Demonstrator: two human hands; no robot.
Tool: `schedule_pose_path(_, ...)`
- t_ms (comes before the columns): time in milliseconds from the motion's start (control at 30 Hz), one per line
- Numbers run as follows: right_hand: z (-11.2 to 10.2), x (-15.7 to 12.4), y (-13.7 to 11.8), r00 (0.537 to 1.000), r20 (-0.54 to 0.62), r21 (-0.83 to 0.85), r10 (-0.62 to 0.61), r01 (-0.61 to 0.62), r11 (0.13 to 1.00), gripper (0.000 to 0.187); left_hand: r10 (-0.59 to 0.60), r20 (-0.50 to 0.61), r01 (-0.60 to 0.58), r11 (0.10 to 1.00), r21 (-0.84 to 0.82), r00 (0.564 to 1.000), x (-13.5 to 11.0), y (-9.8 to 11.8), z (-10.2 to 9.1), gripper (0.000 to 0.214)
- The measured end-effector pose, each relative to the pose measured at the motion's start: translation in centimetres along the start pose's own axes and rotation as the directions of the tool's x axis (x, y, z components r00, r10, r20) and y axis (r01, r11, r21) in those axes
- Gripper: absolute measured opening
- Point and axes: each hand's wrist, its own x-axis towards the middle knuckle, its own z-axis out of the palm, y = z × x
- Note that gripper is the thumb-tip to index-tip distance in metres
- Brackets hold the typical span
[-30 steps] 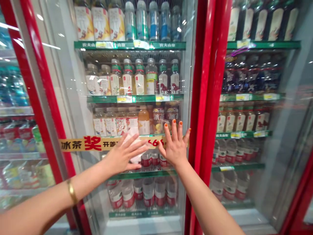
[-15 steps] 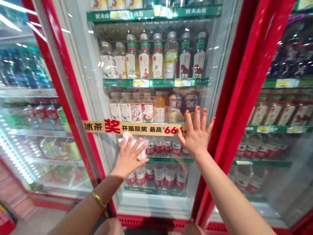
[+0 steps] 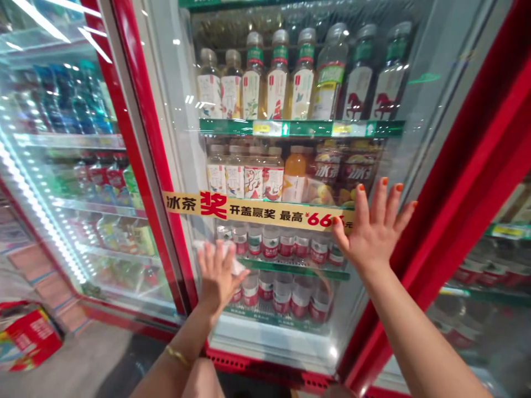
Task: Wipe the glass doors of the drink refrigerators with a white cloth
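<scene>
Left hand (image 3: 216, 276), white wipe (image 3: 238, 267) beneath

A thin, rumpled white wipe (image 3: 238, 267) is lying spread against the clear glass door (image 3: 257, 140), toward the door's 7 o'clock. Its middle is being covered, while pale edges are showing at its own 10 and 4 o'clock. The glass door is standing upright, catching small white glints toward 10 o'clock and a green one toward 2 o'clock. A yellow strip (image 3: 265, 212) with black and red writing is crossing it from 9 to 3 o'clock, dipping slightly toward 3. The wipe is resting below the strip's 9 o'clock half, apart from it.
</scene>
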Motion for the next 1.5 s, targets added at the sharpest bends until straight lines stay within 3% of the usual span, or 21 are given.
schedule_pose_path(100, 0.0, 0.1, -0.2, 1.0, 0.0, -0.025, 0.014, -0.014, 1.0, 0.095, -0.213, -0.087, 0.212, 0.977, -0.015, 0.973, 3.0, -1.3, -0.7, 0.1)
schedule_pose_path(167, 0.0, 0.2, -0.2, 1.0, 0.008, -0.034, 0.027, -0.027, 0.999, 0.096, -0.275, -0.066, 0.273, 0.961, -0.036, 0.959, 6.4, 0.7, -0.8, 0.101)
schedule_pose_path(233, 0.0, 0.3, -0.2, 1.0, -0.001, -0.027, 0.018, -0.018, 0.999, 0.097, -0.199, -0.017, 0.198, 0.979, -0.041, 0.98, 8.2, 4.2, -0.4, 0.105)
schedule_pose_path(333, 0.0, 0.0, -0.4, 0.999, -0.032, -0.005, 0.012, -0.012, 1.0, 0.096, 0.078, 0.025, -0.078, 0.997, -0.011, 0.997, 5.8, 7.6, 0.7, 0.113)
schedule_pose_path(400, 0.0, -0.6, -0.8, 0.998, -0.055, -0.003, 0.037, -0.037, 0.999, 0.094, 0.21, 0.035, -0.21, 0.978, 0.008, 0.977, 2.8, 6.5, 0.8, 0.114)
schedule_pose_path(467, 0.0, -1.4, -1.3, 0.996, -0.069, -0.002, 0.056, -0.057, 0.998, 0.092, 0.203, 0.018, -0.204, 0.979, 0.024, 0.979, 1.8, 3.2, 0.1, 0.112)
schedule_pose_path(567, -0.1, -2.2, -1.8, 0.997, -0.06, 0.015, 0.056, -0.055, 0.998, 0.093, -0.122, -0.04, 0.122, 0.993, -0.01, 0.992, 6.4, -0.7, -2.0, 0.101)
schedule_pose_path(633, -0.2, -2.5, -1.8, 0.997, -0.048, 0.026, 0.063, -0.062, 0.998, 0.095, -0.287, -0.027, 0.284, 0.955, -0.086, 0.958, 11.0, 0.1, -3.2, 0.097)
schedule_pose_path(667, -0.2, -2.5, -1.8, 0.997, -0.045, 0.03, 0.067, -0.066, 0.997, 0.095, -0.259, -0.024, 0.256, 0.962, -0.097, 0.966, 12.8, 1.5, -3.3, 0.099)
schedule_pose_path(733, -0.3, -2.7, -1.5, 0.997, -0.04, 0.042, 0.065, -0.063, 0.997, 0.094, -0.058, 0.001, 0.058, 0.996, -0.07, 0.998, 14.2, 4.7, -2.9, 0.107)
schedule_pose_path(767, -0.4, -2.8, -1.4, 0.998, -0.037, 0.048, 0.058, -0.057, 0.997, 0.094, 0.092, 0.036, -0.09, 0.994, -0.057, 0.995, 13.7, 6.0, -2.4, 0.11)
schedule_pose_path(833, -0.4, -3.3, -1.2, 0.999, -0.031, 0.058, 0.041, -0.039, 0.998, 0.093, 0.345, 0.086, -0.341, 0.939, -0.052, 0.935, 10.9, 6.9, -1.3, 0.11)
schedule_pose_path(900, -0.3, -4.1, -1.2, 1.0, -0.02, 0.065, 0.024, -0.023, 0.998, 0.094, 0.429, 0.097, -0.425, 0.903, -0.058, 0.898, 7.9, 5.0, -0.9, 0.109)
schedule_pose_path(967, -0.2, -4.7, -1.2, 1.0, -0.006, 0.063, 0.014, -0.014, 0.998, 0.096, 0.347, 0.095, -0.343, 0.938, -0.057, 0.933, 7.1, 1.6, -1.6, 0.107)
schedule_pose_path(1033, -0.2, -5.1, -1.2, 1.0, 0.011, 0.055, 0.016, -0.017, 0.998, 0.098, 0.146, 0.075, -0.141, 0.987, -0.073, 0.986, 9.0, -0.3, -2.9, 0.102)
schedule_pose_path(1133, -0.2, -5.2, -1.0, 0.999, 0.031, 0.044, 0.031, -0.032, 0.999, 0.1, -0.056, 0.027, 0.059, 0.991, -0.122, 0.998, 12.5, 2.4, -3.6, 0.102)
schedule_pose_path(1200, -0.2, -5.1, -1.0, 0.999, 0.026, 0.047, 0.028, -0.029, 0.998, 0.098, 0.048, 0.032, -0.044, 0.993, -0.106, 0.998, 12.2, 6.1, -2.6, 0.108)
schedule_pose_path(1267, -0.3, -5.0, -1.0, 1.0, 0.016, 0.047, 0.021, -0.022, 0.999, 0.094, 0.264, 0.059, -0.26, 0.963, -0.071, 0.963, 9.4, 8.8, -1.2, 0.11)
schedule_pose_path(1333, -0.4, -5.0, -1.0, 1.0, 0.019, 0.037, 0.02, -0.02, 0.999, 0.09, 0.384, 0.066, -0.382, 0.923, -0.046, 0.921, 5.8, 8.8, -0.3, 0.108)
schedule_pose_path(1400, -0.5, -5.0, -1.1, 0.999, 0.037, 0.031, 0.004, -0.005, 1.0, 0.087, 0.321, 0.076, -0.32, 0.947, -0.036, 0.944, 4.0, 6.4, -0.5, 0.101)
schedule_pose_path(1500, -0.7, -4.8, -1.3, 0.997, 0.062, 0.03, -0.038, 0.036, 0.999, 0.081, 0.026, 0.055, -0.021, 0.995, -0.095, 0.998, 8.0, 3.0, -2.1, 0.094)
